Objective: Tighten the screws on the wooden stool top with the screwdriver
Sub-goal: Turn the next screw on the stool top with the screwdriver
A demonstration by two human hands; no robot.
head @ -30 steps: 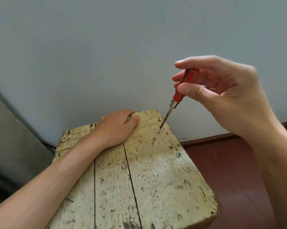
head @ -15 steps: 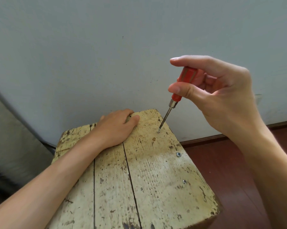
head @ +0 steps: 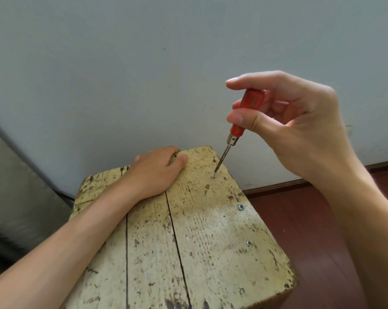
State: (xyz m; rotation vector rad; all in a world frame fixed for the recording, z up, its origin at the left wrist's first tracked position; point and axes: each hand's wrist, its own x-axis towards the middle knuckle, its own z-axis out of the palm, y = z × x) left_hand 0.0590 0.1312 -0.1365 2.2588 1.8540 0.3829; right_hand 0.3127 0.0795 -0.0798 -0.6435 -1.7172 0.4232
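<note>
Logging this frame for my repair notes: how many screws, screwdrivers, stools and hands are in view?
Screws: 3
Screwdriver: 1
Wooden stool: 1
Hands: 2 (left hand, right hand)
Total: 7

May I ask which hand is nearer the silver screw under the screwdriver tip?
Left. The left hand holds the wooden stool top beside the screw; the right hand grips the red handle above it.

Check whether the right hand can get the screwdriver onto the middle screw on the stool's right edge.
Probably yes. The middle screw lies bare on the wooden stool top; the right hand holds the screwdriver beyond it, and the left hand grips its far edge.
</note>
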